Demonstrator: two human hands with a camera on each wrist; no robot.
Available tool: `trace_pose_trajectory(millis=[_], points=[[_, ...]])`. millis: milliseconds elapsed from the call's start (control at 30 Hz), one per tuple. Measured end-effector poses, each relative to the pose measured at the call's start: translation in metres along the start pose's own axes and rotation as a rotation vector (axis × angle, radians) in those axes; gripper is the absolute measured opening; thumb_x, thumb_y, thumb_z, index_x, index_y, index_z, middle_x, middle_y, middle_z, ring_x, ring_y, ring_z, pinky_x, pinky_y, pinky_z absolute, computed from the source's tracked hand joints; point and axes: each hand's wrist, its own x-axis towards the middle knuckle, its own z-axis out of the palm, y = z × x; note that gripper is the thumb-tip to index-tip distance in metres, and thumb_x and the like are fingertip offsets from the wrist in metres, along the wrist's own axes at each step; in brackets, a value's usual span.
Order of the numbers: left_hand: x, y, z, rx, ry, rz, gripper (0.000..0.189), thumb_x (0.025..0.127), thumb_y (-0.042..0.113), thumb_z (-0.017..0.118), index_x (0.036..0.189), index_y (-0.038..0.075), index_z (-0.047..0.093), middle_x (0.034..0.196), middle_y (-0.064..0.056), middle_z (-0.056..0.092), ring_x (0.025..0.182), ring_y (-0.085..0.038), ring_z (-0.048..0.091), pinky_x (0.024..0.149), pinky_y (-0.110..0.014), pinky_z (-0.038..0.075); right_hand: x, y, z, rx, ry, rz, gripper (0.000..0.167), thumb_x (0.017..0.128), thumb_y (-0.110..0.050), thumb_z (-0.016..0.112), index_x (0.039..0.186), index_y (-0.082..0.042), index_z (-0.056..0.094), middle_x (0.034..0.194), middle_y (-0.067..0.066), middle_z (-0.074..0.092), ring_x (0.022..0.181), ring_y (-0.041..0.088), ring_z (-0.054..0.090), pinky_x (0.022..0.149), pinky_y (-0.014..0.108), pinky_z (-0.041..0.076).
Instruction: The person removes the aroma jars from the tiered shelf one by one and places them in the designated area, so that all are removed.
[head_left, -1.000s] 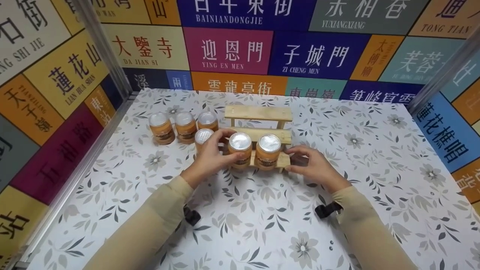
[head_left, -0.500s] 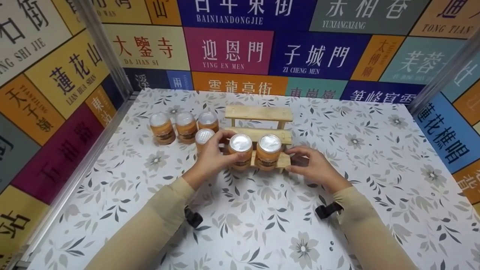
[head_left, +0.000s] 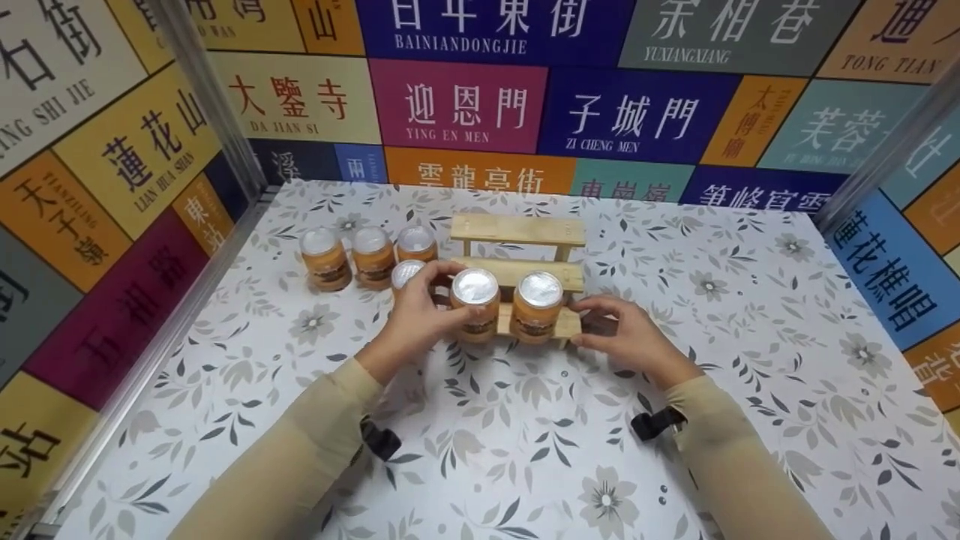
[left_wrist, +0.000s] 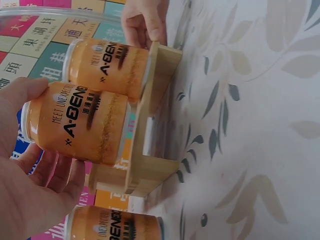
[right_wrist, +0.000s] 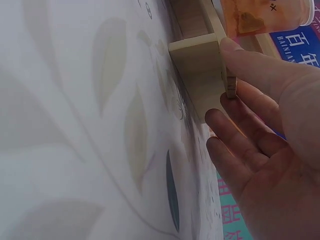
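Observation:
My left hand (head_left: pixel 416 319) grips an orange can (head_left: pixel 475 291) with a silver top, thumb on the near side and fingers behind. Its base is right at the lowest step of a three-step wooden stand (head_left: pixel 517 228). To its right on that step stands a second orange can (head_left: pixel 537 304). My right hand (head_left: pixel 637 337) pinches the right end of the lowest step; the right wrist view shows the thumb (right_wrist: pixel 250 62) on the board's front edge and fingertips behind it. Partly behind my left hand stands another can (head_left: pixel 406 274).
Three more orange cans stand in a row left of the stand, among them the leftmost can (head_left: pixel 326 262). A white leaf-patterned cloth (head_left: pixel 495 450) covers the table. Colourful printed panels (head_left: pixel 457 105) rise behind and at both sides. The stand's upper two steps bear nothing.
My left hand has shifted the gripped can slightly left along the lowest step, so the gap to the second can is wider. My right hand keeps its place at the stand's end.

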Motion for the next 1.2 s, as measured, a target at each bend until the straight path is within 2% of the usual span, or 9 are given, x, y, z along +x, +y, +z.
trace_pose_trajectory(millis=[167, 400, 667, 800, 867, 1067, 1200], points=[[-0.002, 0.010, -0.012, 0.021, 0.044, 0.037, 0.057, 0.078, 0.013, 0.088, 0.129, 0.008, 0.061, 0.125, -0.008, 0.062, 0.115, -0.021, 0.057, 0.096, -0.036, 0.052, 0.000, -0.001, 0.000, -0.006, 0.003, 0.005, 0.051, 0.082, 0.003, 0.083, 0.129, 0.002, 0.065, 0.137, 0.022, 0.059, 0.123, 0.040, 0.064, 0.106, 0.038, 0.053], [-0.005, 0.021, -0.032, 0.014, 0.118, 0.044, 0.060, 0.078, 0.011, 0.089, 0.130, 0.004, 0.061, 0.124, -0.011, 0.062, 0.113, -0.021, 0.058, 0.090, -0.032, 0.053, 0.002, 0.000, 0.001, -0.018, -0.001, -0.014, 0.051, 0.081, 0.003, 0.083, 0.129, 0.002, 0.065, 0.135, 0.021, 0.060, 0.121, 0.040, 0.065, 0.107, 0.039, 0.053], [-0.004, 0.029, -0.052, -0.004, 0.176, 0.052, 0.059, 0.081, 0.010, 0.087, 0.133, 0.005, 0.059, 0.127, -0.012, 0.063, 0.114, -0.022, 0.060, 0.093, -0.030, 0.050, 0.000, 0.000, -0.001, -0.041, 0.003, -0.020, 0.050, 0.082, 0.003, 0.083, 0.129, 0.002, 0.065, 0.129, 0.023, 0.063, 0.116, 0.040, 0.066, 0.107, 0.043, 0.053], [-0.004, 0.028, -0.061, 0.003, 0.199, 0.048, 0.060, 0.082, 0.012, 0.087, 0.134, 0.006, 0.058, 0.128, -0.012, 0.061, 0.117, -0.023, 0.058, 0.099, -0.037, 0.048, -0.001, 0.001, -0.002, -0.046, 0.007, -0.016, 0.050, 0.083, 0.002, 0.083, 0.130, 0.001, 0.065, 0.128, 0.023, 0.064, 0.116, 0.039, 0.067, 0.107, 0.042, 0.053], [-0.003, 0.026, -0.066, 0.009, 0.220, 0.053, 0.060, 0.082, 0.012, 0.087, 0.134, 0.005, 0.058, 0.127, -0.011, 0.061, 0.116, -0.022, 0.057, 0.098, -0.038, 0.048, 0.000, 0.002, -0.002, -0.050, 0.009, -0.021, 0.050, 0.083, 0.002, 0.083, 0.130, 0.001, 0.065, 0.130, 0.022, 0.064, 0.116, 0.038, 0.067, 0.107, 0.042, 0.053], [-0.004, 0.018, -0.085, 0.049, 0.305, 0.062, 0.059, 0.082, 0.010, 0.086, 0.133, 0.003, 0.059, 0.124, -0.010, 0.061, 0.109, -0.018, 0.055, 0.090, -0.030, 0.047, 0.001, 0.002, 0.000, -0.038, 0.003, -0.046, 0.049, 0.082, 0.003, 0.083, 0.128, 0.002, 0.066, 0.133, 0.022, 0.061, 0.117, 0.038, 0.066, 0.107, 0.040, 0.053], [-0.004, 0.013, -0.098, 0.036, 0.350, 0.064, 0.058, 0.082, 0.007, 0.085, 0.133, 0.001, 0.058, 0.124, -0.008, 0.062, 0.108, -0.017, 0.057, 0.089, -0.027, 0.049, 0.001, 0.002, 0.000, -0.033, 0.008, -0.041, 0.050, 0.081, 0.005, 0.083, 0.128, 0.003, 0.066, 0.133, 0.022, 0.061, 0.117, 0.039, 0.065, 0.107, 0.040, 0.052]])
